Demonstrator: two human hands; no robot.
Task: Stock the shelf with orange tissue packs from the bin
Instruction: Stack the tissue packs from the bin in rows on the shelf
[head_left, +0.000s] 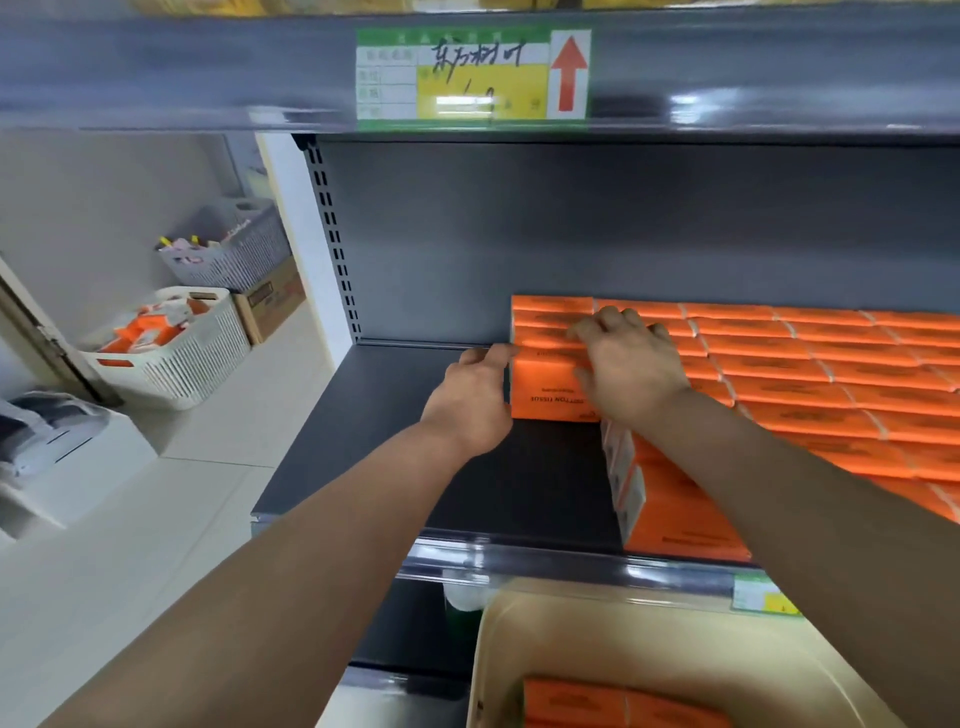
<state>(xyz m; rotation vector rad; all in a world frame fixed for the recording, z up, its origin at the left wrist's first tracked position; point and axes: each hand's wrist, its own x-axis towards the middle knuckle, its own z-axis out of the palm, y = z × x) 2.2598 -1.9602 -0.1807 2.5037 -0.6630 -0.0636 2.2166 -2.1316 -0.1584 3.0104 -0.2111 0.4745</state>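
A dark grey shelf (374, 447) in a shop aisle ran across the view, its left half bare. An orange tissue pack (550, 387) stood at the left end of the rows of packs (810, 374) that filled the shelf's right side. The left hand (475, 400) pressed flat against that pack's left face, fingers straight. The right hand (626, 364) lay over its top with fingers spread and curled onto the pack. Below the shelf edge sat a beige bin (519, 649) with more orange packs (618, 704) inside. A price label (472, 78) hung on the shelf above. On the pale floor to the left stood a white basket (202, 353).
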